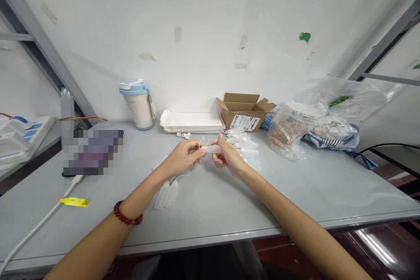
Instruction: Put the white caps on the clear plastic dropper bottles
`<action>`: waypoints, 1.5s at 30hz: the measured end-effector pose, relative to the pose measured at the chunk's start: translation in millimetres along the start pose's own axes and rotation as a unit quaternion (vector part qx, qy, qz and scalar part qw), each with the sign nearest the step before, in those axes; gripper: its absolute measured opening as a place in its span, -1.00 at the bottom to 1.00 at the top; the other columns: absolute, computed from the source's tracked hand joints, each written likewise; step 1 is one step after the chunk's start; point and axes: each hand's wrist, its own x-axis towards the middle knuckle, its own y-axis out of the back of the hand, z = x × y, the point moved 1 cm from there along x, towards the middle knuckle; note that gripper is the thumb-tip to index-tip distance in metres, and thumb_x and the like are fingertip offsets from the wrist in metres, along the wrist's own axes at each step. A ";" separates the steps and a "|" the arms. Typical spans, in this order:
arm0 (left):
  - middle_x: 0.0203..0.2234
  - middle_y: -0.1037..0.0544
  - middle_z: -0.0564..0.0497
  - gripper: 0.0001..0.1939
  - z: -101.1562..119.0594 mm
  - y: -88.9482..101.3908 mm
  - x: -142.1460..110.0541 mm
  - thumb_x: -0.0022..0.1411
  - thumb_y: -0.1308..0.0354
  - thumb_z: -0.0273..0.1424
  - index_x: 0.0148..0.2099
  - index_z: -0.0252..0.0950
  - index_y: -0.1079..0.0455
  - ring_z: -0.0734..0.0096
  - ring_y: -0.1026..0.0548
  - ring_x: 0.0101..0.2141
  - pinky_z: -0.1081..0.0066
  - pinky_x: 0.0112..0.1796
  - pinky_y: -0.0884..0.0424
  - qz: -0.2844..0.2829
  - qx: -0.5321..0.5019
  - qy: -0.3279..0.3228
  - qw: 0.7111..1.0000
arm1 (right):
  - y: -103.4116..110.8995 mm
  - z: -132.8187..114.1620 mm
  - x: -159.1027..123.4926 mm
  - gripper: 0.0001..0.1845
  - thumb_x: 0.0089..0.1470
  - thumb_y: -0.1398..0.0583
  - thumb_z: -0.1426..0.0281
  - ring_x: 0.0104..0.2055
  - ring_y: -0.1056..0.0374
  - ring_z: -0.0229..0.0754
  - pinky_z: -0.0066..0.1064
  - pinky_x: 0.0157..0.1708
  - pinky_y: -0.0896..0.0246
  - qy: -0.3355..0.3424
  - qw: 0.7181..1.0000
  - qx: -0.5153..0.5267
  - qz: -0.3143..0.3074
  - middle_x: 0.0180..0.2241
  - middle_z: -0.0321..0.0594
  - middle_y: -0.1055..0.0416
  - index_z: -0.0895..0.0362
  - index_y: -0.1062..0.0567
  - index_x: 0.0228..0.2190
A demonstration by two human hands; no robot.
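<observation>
Your view is bright and evenly lit, with a pale glow on the wall and only soft shadows. Glare streaks the floor at lower right. Your wide lens bows the table edges, and a pixelated patch blurs one spot.

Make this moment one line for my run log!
left hand: holds small clear plastic bottle | right hand: holds same bottle | nearby: two more bottles on grey table

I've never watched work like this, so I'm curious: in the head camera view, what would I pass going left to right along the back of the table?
A cream tumbler with a pale blue lid → a stack of white foam trays → an open cardboard box → crumpled clear plastic bags
</observation>
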 end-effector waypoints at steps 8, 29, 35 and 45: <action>-0.51 -0.42 0.03 -0.76 1.4 3.6 1.1 0.07 -0.16 -0.24 -0.35 -0.34 -0.40 0.44 -0.38 -0.46 0.40 -0.41 -0.37 0.015 -0.106 0.031 0.994 | 3.1 3.7 -1.9 -0.68 -0.02 -0.20 0.17 -0.55 -0.02 -0.34 -0.49 -0.54 0.12 0.085 0.974 -0.203 0.054 -0.57 -0.43 -0.15 0.08 -0.19 -0.42; -0.48 -0.44 0.01 -0.79 -0.7 -0.1 2.5 0.03 -0.18 -0.27 -0.43 -0.35 -0.41 0.45 -0.39 -0.43 0.38 -0.34 -0.40 0.032 -0.148 0.050 0.987 | 0.9 10.2 -2.0 -0.74 0.11 -0.09 0.15 -0.54 -0.13 -0.26 -0.42 -0.51 0.01 0.183 0.913 -0.349 0.108 -0.50 -0.31 -0.27 0.08 -0.25 -0.31; -0.46 -0.45 0.00 -0.74 -4.0 3.3 2.8 0.08 -0.18 -0.22 -0.38 -0.36 -0.43 0.46 -0.40 -0.44 0.38 -0.36 -0.40 0.036 -0.176 0.050 0.982 | 2.2 14.8 0.1 -0.77 0.15 -0.05 0.23 -0.42 -0.24 -0.20 -0.38 -0.42 -0.09 0.204 0.892 -0.389 0.108 -0.34 -0.16 -0.35 0.11 -0.26 -0.23; -0.40 -0.48 -0.02 -0.75 2.8 4.2 0.5 0.10 -0.14 -0.23 -0.33 -0.33 -0.47 0.44 -0.39 -0.43 0.43 -0.39 -0.39 0.046 -0.025 -0.045 0.998 | 0.4 10.0 -0.3 -0.69 0.15 -0.03 0.15 -0.56 -0.09 -0.28 -0.43 -0.52 0.03 0.135 0.939 -0.300 0.101 -0.61 -0.36 -0.18 0.11 -0.29 -0.46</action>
